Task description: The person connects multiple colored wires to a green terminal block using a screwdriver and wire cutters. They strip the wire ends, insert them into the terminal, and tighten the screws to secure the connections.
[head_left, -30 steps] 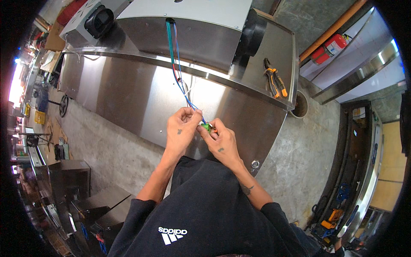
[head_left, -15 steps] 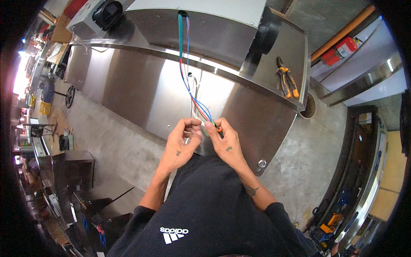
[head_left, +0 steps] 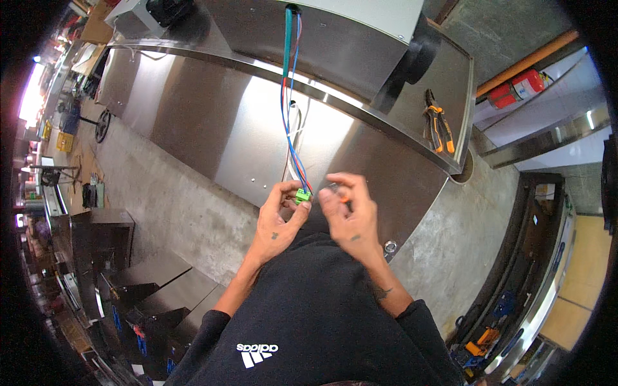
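Observation:
My left hand pinches a green terminal block connector between thumb and fingers. Blue, red and white wires run down into the connector from a green sleeve hanging out of a hole in the metal housing. Just right of the connector and apart from it, my right hand is closed around a small tool with an orange part. Motion blurs that hand, and its fingers cover most of the tool, so its exact kind is hidden.
Pliers with orange and black handles lie on the stainless ledge at right. Below it slopes a steel panel with a round lock near its lower corner. A fire extinguisher stands at the far right.
The green connector, earlier mostly covered at my right fingers, is now in my left hand. My right hand has drawn away to the right with the orange tool. The view has shifted slightly.

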`<state>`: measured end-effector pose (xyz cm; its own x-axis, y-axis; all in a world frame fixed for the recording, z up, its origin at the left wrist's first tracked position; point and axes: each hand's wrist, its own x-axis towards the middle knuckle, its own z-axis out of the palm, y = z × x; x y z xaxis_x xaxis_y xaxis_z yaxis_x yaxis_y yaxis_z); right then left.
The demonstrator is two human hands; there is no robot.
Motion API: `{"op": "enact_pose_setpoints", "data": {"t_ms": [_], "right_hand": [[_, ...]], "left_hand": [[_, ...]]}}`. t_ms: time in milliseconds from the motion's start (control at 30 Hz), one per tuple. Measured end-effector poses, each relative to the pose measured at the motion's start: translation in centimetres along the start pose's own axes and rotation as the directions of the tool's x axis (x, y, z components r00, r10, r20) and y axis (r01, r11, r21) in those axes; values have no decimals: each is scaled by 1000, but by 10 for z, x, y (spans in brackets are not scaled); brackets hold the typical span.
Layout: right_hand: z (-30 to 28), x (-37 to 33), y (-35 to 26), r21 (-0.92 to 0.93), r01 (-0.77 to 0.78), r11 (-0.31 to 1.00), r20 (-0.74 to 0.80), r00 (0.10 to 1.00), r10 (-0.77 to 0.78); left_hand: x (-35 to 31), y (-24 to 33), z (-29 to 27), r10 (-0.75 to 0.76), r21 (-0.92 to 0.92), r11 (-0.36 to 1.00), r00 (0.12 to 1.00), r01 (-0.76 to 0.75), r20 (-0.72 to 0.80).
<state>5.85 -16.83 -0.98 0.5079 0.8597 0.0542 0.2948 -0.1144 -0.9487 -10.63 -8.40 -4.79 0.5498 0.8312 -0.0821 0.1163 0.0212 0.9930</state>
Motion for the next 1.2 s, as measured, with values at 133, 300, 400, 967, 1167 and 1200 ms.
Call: {"op": "enact_pose_setpoints", "data": {"t_ms": [133, 300, 400, 967, 1167, 1200], "right_hand": [[0, 33, 12, 147, -107, 983, -42, 993, 115], [13, 39, -7, 208, -98, 973, 65, 994, 86], [16, 51, 13, 388, -162, 907, 151, 982, 112], [15, 64, 45, 532, -493, 688, 594, 797, 112], [12, 67, 34, 439, -423, 792, 586, 804, 105], [10, 67, 32, 417, -423, 805, 590, 799, 114]], "left_hand": [[-2, -1, 7, 24, -46, 999, 999, -25, -28], [-7, 3, 4, 87, 92, 992, 996, -84, -30], [-6, 4, 5, 106, 108, 989, 994, -103, -21], [-10, -3, 11, 184, -17, 982, 973, -188, -141], [-12, -19, 8, 312, 156, 944, 942, -291, -127], [-11, -20, 8, 326, 174, 937, 938, -303, -120]]}}
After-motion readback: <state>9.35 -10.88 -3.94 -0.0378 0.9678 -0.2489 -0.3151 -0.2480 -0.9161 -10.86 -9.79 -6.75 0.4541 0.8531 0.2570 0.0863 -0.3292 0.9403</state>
